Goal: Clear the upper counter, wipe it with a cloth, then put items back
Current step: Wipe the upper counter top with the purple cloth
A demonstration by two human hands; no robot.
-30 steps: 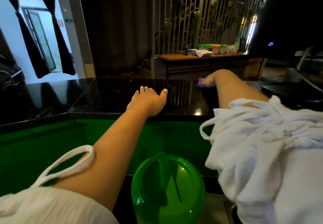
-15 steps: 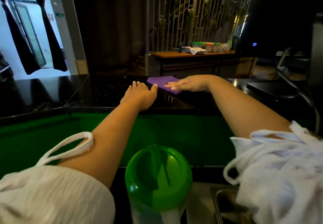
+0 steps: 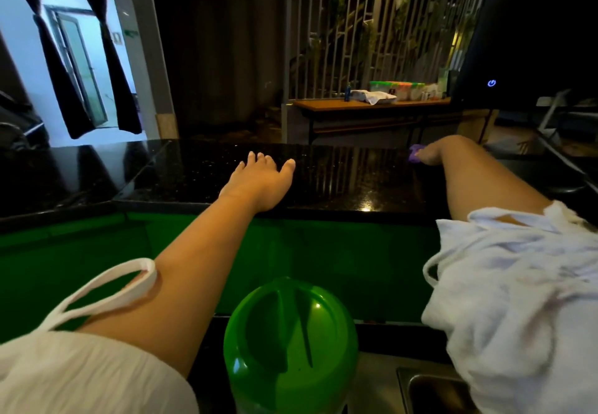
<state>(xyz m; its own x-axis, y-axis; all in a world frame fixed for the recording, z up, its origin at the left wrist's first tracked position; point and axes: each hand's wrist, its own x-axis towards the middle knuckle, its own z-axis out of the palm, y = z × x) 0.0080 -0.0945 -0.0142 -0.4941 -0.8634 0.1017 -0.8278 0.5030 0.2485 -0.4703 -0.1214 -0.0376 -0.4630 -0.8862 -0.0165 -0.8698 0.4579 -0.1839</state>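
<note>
My right hand (image 3: 432, 154) presses the purple cloth (image 3: 415, 153) flat against the desk (image 3: 356, 184) at the far right of my reach. Only a small corner of the cloth shows past my fingertips; the rest is under the hand, so I cannot tell whether the fingers are curled round it or simply laid on top. My left hand (image 3: 259, 184) lies palm down on the desk near its front edge, fingers spread and open, holding nothing; I judge it serves as a brace.

Step in hand: the wiping. The black top is bare across the stretch I can see, so clearing appears done, and no items are back on it. A green lid (image 3: 291, 342) sits below me on the lower level, beside the corner of a sink (image 3: 430, 387).

Next move, in my judgement: draw the cloth back leftward across the top with steady downward pressure, overlapping the strip already covered, and lift the left hand so the patch beneath it gets wiped as well.

Change from the earlier frames: half a second ago the cloth lay spread just beside my left thumb, with the right hand flat on it. It has since swept well away to the right. The left hand has not shifted. The position now matches that of a second ago, so I am stroking back and forth.
</note>
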